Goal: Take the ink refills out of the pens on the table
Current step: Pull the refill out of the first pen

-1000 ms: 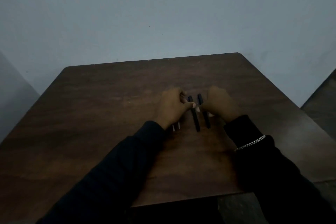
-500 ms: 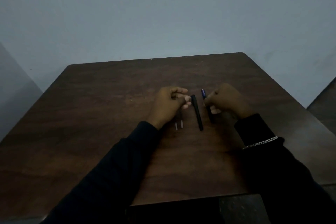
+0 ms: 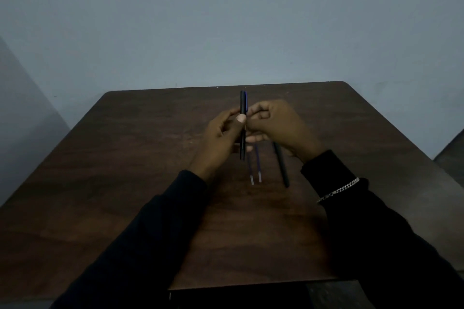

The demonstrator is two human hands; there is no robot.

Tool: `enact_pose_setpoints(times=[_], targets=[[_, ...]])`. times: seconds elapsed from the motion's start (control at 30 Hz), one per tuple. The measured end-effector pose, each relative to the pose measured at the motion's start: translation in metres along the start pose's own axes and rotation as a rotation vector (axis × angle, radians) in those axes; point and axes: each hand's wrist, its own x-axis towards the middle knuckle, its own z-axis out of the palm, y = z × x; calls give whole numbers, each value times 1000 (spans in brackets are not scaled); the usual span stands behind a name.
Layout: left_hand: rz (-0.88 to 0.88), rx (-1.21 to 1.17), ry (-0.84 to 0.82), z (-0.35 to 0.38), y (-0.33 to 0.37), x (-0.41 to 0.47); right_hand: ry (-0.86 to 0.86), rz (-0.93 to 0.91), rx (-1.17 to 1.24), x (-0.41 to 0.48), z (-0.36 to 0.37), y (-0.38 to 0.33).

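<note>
i've lifted a pen (image 3: 242, 125) off the table (image 3: 125, 158); my left hand (image 3: 221, 138) clamps it, my right hand (image 3: 276, 125) pinches its top, two refills (image 3: 254, 165) already out mid-table, so this one's next

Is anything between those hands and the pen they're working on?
Nothing visible. The left hand already grips the raised pen, and the right hand is at its upper part. Two refills and another pen lie below on the table.
</note>
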Motion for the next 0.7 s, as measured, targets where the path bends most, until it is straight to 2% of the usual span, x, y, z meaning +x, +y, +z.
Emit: enact_pose_setpoints(times=[0.17,0.27,0.5,0.7], targets=[[18,37,44,-9,-9,-4,-9,-61,-17,0,14,21],[90,117,40,-13,-13,-2,7,-109,-71,3,13,25],[200,244,70,-12,-16,-1,167,-221,2,5,12,30],[196,360,45,-10,-23,-3,132,-250,63,2,12,35]])
